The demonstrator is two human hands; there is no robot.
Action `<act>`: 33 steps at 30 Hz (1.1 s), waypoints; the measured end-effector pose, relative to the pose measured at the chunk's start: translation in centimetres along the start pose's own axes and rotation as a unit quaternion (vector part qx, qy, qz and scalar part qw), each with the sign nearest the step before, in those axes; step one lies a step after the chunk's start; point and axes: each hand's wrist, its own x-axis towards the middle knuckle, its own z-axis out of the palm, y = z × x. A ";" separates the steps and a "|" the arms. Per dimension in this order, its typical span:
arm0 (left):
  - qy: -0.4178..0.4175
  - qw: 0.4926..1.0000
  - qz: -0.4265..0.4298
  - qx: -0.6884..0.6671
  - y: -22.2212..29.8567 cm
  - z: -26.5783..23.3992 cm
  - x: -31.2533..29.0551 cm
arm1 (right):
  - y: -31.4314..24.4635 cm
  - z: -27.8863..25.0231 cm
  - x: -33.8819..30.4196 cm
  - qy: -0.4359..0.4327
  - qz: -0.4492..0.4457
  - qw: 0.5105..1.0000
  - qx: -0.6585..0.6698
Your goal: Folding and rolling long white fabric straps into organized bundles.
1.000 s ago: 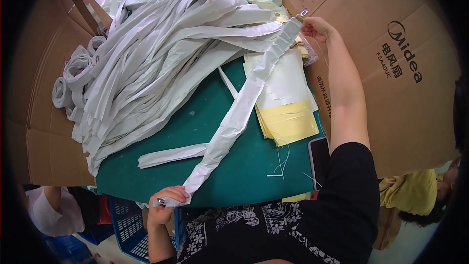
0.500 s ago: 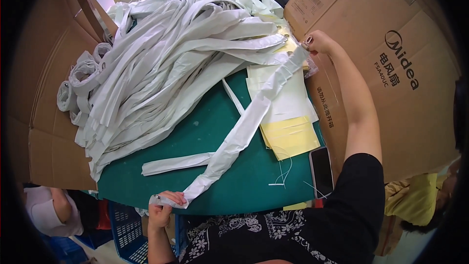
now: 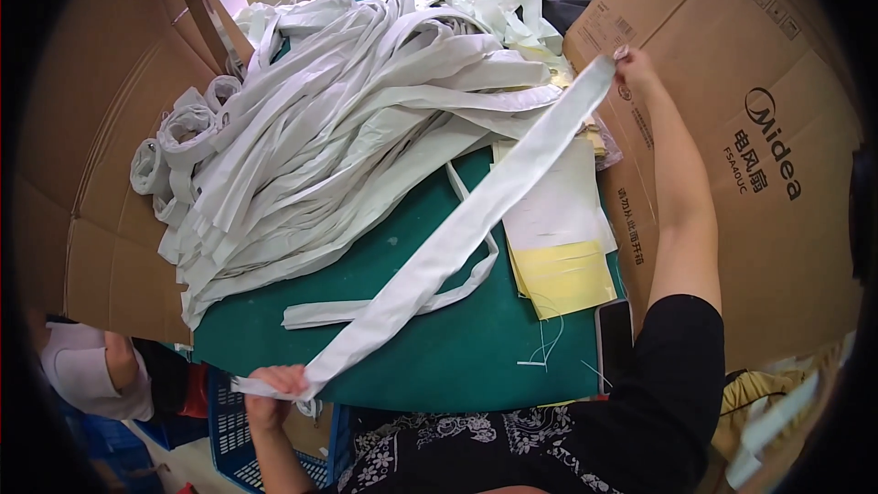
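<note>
A long white fabric strip (image 3: 457, 236) is stretched diagonally over the green table (image 3: 439, 375). At the near left edge my left hand (image 3: 273, 391) is closed round its lower end, with a short tail sticking out past the fingers. My right hand (image 3: 637, 73), arm reaching far out to the right, pinches the upper end beside the cardboard. Beneath the taut strip lies a narrower white strip (image 3: 320, 314), curving across the tabletop. A large heap of similar white strips (image 3: 320, 146) covers the far left of the table.
Cardboard walls (image 3: 722, 247) enclose both sides. White and yellow sheets (image 3: 567, 279) lie at the right, near loose threads (image 3: 546, 352) and a phone (image 3: 615, 334). Rolled white bands (image 3: 187, 119) stand at the left. A blue crate (image 3: 240, 430) sits below the edge; other people are on both sides.
The strip has gone from slack and creased to taut and flatter. My right hand has moved farther out, my left slightly left and down. The narrow strip now shows a curve.
</note>
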 end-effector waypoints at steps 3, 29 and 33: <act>-0.097 0.991 -0.017 0.095 -3.1 3.8 1.9 | 1.7 -1.6 4.3 0.164 0.028 0.969 0.183; -0.210 0.856 -0.457 0.117 -10.2 15.5 1.7 | -6.7 15.7 -48.1 -0.185 0.222 0.834 0.470; -0.225 0.761 -0.603 0.076 -10.6 16.6 4.0 | -5.2 13.6 -47.9 -0.286 0.130 0.895 0.317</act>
